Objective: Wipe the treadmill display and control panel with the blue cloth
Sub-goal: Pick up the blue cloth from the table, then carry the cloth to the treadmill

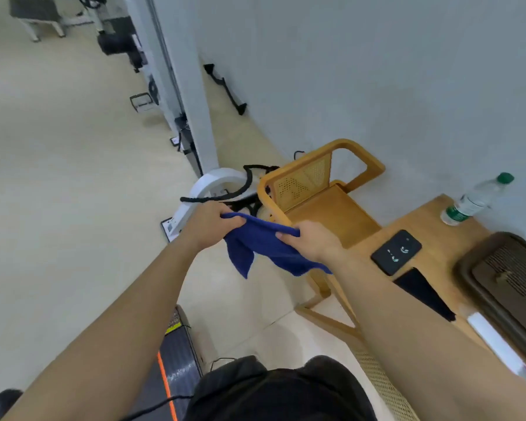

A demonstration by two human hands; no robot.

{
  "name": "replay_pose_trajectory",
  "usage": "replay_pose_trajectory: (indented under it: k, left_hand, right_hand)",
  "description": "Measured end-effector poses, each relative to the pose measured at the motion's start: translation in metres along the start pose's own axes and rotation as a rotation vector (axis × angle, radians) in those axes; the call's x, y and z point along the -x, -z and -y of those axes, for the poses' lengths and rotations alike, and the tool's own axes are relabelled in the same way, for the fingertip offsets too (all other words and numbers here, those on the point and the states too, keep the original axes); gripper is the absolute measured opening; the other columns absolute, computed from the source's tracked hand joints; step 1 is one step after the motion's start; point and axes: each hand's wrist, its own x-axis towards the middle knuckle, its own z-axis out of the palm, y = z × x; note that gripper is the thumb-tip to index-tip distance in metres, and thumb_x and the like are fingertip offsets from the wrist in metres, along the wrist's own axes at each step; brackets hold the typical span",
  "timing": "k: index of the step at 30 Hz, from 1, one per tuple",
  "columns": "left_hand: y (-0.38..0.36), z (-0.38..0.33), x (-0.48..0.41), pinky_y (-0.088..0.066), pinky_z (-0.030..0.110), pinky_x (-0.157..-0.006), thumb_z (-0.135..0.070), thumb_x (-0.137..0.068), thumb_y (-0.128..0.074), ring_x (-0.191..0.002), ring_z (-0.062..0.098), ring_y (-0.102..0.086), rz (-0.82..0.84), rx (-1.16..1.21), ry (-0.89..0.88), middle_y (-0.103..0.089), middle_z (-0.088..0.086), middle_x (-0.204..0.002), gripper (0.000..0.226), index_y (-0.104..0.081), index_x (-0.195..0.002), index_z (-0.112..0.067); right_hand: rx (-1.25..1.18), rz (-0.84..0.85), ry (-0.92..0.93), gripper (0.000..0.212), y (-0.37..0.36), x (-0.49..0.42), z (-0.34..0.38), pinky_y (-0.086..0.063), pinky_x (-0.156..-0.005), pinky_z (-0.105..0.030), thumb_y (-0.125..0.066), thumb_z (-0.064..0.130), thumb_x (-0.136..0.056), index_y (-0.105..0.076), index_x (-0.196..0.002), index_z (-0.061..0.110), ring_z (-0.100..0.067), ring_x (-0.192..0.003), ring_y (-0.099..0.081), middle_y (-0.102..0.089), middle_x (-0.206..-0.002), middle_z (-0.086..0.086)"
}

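Observation:
I hold a blue cloth [263, 243] stretched in the air between both hands, its lower corners hanging loose. My left hand [208, 224] grips its left top edge and my right hand [312, 241] pinches its right top edge. Just beyond my left hand stands a white curved machine frame [208, 185] with a black foam handle [225, 194] and a small panel [168, 228] low on its side. The dark belt with an orange stripe [176, 354] lies below my left forearm.
A wooden cane-back chair [319, 189] stands right behind the cloth against the grey wall. At right, a wooden table [428, 214] carries a water bottle [474, 200], a black phone [397, 252], a dark cloth [422, 293] and a dark box [510, 287]. Exercise gear stands far left.

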Motion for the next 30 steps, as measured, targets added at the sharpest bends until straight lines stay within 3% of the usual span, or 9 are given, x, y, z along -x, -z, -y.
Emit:
replay_pose_trajectory:
  k: [3, 8, 14, 21, 25, 27, 30]
  left_hand:
    - [0.05, 0.049, 0.003, -0.037, 0.028, -0.056, -0.031, -0.088, -0.066, -0.053, 0.013, -0.047, -0.114, 0.053, 0.109, -0.05, -0.011, -0.048, 0.042, -0.055, -0.048, -0.026]
    - [0.119, 0.129, 0.015, -0.04, 0.03, -0.058, -0.042, -0.09, -0.06, -0.06, 0.017, -0.051, -0.248, 0.024, 0.308, -0.056, -0.005, -0.061, 0.036, -0.052, -0.061, -0.022]
    - [0.19, 0.234, 0.029, -0.044, 0.031, -0.064, -0.041, -0.097, -0.051, -0.079, 0.021, -0.06, -0.425, 0.144, 0.568, -0.065, -0.001, -0.084, 0.027, -0.062, -0.084, -0.019]
    - [0.273, 0.322, 0.076, -0.044, 0.03, -0.063, -0.04, -0.092, -0.058, -0.078, 0.021, -0.061, -0.651, 0.264, 0.934, -0.069, 0.003, -0.085, 0.029, -0.067, -0.083, -0.014]
    - [0.298, 0.346, 0.12, -0.046, 0.035, -0.068, -0.035, -0.091, -0.061, -0.083, 0.026, -0.063, -0.85, 0.32, 1.103, -0.069, 0.009, -0.086, 0.028, -0.069, -0.088, -0.008]
    - [0.302, 0.355, 0.146, -0.044, 0.033, -0.064, -0.035, -0.091, -0.061, -0.079, 0.025, -0.062, -0.935, 0.362, 1.178, -0.068, 0.007, -0.083, 0.027, -0.069, -0.087, -0.01]
    - [0.298, 0.37, 0.189, -0.038, 0.031, -0.057, -0.036, -0.092, -0.061, -0.069, 0.019, -0.056, -1.093, 0.448, 1.264, -0.063, 0.0, -0.074, 0.025, -0.065, -0.078, -0.016]
  right_hand:
    - [0.077, -0.003, 0.094, 0.042, -0.017, -0.045, 0.067, -0.051, -0.065, -0.04, -0.048, 0.06, -0.096, -0.059, -0.079, 0.023, -0.023, -0.072, -0.065, -0.067, -0.077, -0.001]
    - [0.12, 0.127, 0.281, 0.038, -0.056, -0.113, 0.176, -0.046, -0.063, -0.038, -0.055, 0.05, -0.094, -0.054, -0.069, 0.022, -0.023, -0.069, -0.062, -0.064, -0.07, 0.002]
    - [0.158, 0.441, 0.485, 0.034, -0.127, -0.194, 0.309, -0.041, -0.062, -0.034, -0.06, 0.044, -0.09, -0.051, -0.073, 0.016, -0.022, -0.066, -0.054, -0.06, -0.071, -0.006]
    - [0.368, 0.829, 0.717, 0.021, -0.216, -0.244, 0.481, -0.037, -0.061, -0.03, -0.057, 0.026, -0.084, -0.046, -0.067, 0.02, -0.017, -0.061, -0.048, -0.052, -0.064, 0.004]
    - [0.451, 0.948, 0.848, 0.012, -0.27, -0.241, 0.565, -0.033, -0.064, -0.036, -0.05, 0.019, -0.077, -0.043, -0.068, 0.022, -0.024, -0.063, -0.042, -0.045, -0.067, -0.003]
    - [0.488, 0.99, 0.879, 0.005, -0.301, -0.232, 0.596, -0.032, -0.062, -0.042, -0.045, 0.019, -0.071, -0.043, -0.068, 0.023, -0.026, -0.062, -0.041, -0.044, -0.069, -0.008]
    - [0.561, 1.052, 1.032, 0.005, -0.349, -0.201, 0.64, -0.036, -0.06, -0.038, -0.044, 0.018, -0.074, -0.047, -0.072, 0.021, -0.026, -0.06, -0.046, -0.052, -0.073, -0.007]
